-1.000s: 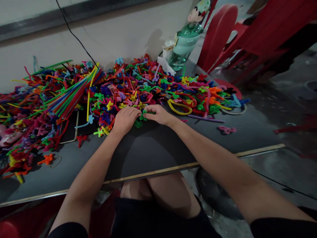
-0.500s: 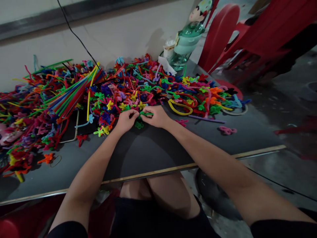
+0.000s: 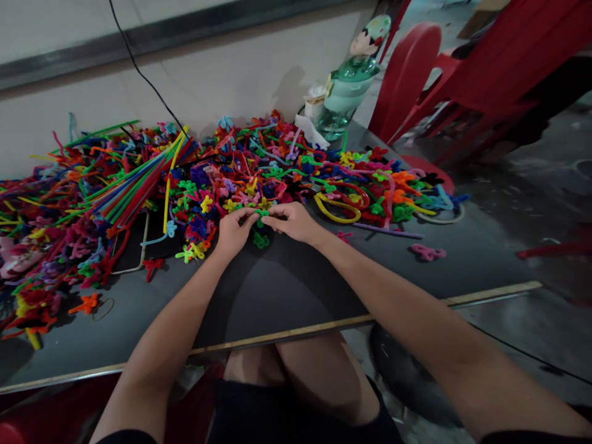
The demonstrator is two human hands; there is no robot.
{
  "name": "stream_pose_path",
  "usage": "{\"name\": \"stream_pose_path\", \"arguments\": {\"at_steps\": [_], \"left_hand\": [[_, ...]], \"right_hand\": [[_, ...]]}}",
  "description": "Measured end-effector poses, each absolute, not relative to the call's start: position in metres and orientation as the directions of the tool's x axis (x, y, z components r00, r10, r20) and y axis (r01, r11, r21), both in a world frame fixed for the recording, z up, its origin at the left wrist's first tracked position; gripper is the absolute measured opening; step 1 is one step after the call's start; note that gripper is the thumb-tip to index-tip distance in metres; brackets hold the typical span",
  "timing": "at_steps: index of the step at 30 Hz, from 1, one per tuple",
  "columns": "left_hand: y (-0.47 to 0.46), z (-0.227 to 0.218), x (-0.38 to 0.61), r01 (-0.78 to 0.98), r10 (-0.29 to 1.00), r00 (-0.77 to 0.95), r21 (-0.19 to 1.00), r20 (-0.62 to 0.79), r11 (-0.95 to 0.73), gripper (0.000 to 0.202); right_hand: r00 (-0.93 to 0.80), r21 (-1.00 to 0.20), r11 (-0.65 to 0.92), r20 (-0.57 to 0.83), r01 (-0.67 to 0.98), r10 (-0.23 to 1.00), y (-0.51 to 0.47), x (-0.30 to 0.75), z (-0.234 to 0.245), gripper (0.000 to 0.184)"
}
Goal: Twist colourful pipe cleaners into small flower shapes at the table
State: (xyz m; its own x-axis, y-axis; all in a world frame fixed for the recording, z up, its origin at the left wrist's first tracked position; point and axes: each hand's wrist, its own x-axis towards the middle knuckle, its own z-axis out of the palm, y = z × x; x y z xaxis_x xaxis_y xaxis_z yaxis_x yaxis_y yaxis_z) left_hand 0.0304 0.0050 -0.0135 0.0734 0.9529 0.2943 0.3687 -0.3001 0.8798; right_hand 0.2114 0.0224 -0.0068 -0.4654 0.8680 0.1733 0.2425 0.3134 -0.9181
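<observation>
Hands: left hand (image 3: 235, 233) and right hand (image 3: 296, 221) nearly meet, fingertips pinching one green twist (image 3: 261, 216).
Change: half a second ago its stem lay across the right fingers.
Green flower (image 3: 261, 240): on tabletop (image 3: 287, 283), six o'clock of the twist.
Open room: towards six, to the pale edge (image 3: 282, 333).

A pale wall (image 3: 231, 80) with a dark strip (image 3: 185, 28), red chairs (image 3: 411, 74) and grey floor (image 3: 541, 191) in dim light
</observation>
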Motion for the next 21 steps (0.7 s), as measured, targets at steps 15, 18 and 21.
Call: {"name": "stream_pose_path", "arguments": {"at_steps": [15,18,21], "left_hand": [[-0.004,-0.006,0.04,-0.122,0.971,0.199,0.986,0.136,-0.113,0.032],[-0.004,-0.004,0.035,-0.203,0.93,0.366,0.979,0.042,0.036,0.035],[-0.004,0.001,0.029,-0.203,0.799,0.596,0.948,-0.079,0.245,0.048]], "right_hand": [[-0.569,-0.822,0.517,0.315,0.237,0.76,0.027,0.218,-0.011,0.022],[-0.603,-0.756,0.593,0.344,0.277,0.72,0.026,0.218,-0.013,0.021],[-0.635,-0.724,0.639,0.371,0.259,0.677,0.026,0.218,-0.015,0.018]]}}
